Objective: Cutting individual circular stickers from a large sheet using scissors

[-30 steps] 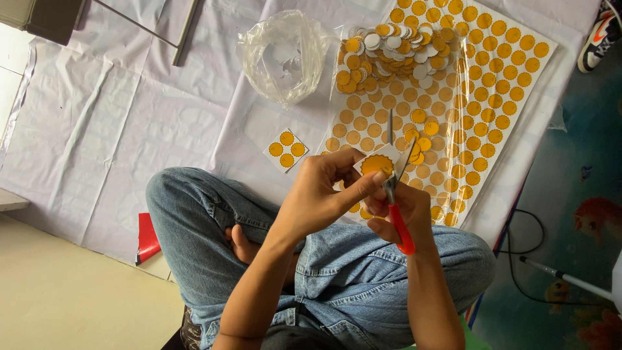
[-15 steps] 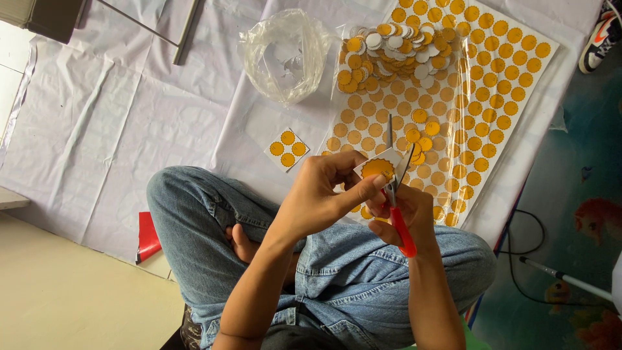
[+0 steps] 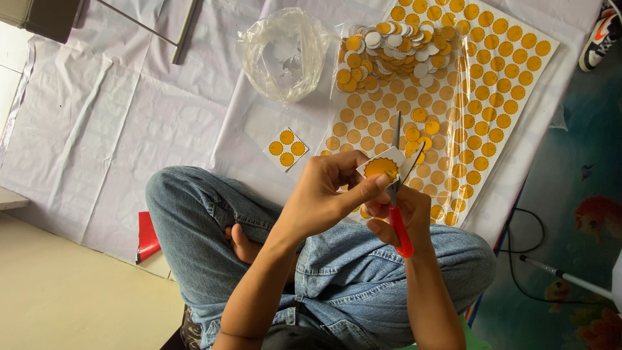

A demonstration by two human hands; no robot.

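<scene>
Pinched in the left hand (image 3: 321,201) grip, a small white paper piece with an orange round sticker (image 3: 381,167) sits between the open blades of red-handled scissors (image 3: 398,188), right hand (image 3: 398,217) closed around their handle, above the sticker sheet (image 3: 499,84).

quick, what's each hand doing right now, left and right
Left hand: closed, pinching a small paper piece with an orange round sticker.
Right hand: closed on red-handled scissors, blades open at the paper.

left hand (image 3: 324,198) pinches orange sticker square (image 3: 381,166); right hand (image 3: 400,217) holds red-handled scissors (image 3: 398,188), blades open around its edge. sticker sheet (image 3: 479,97) beyond.
</scene>
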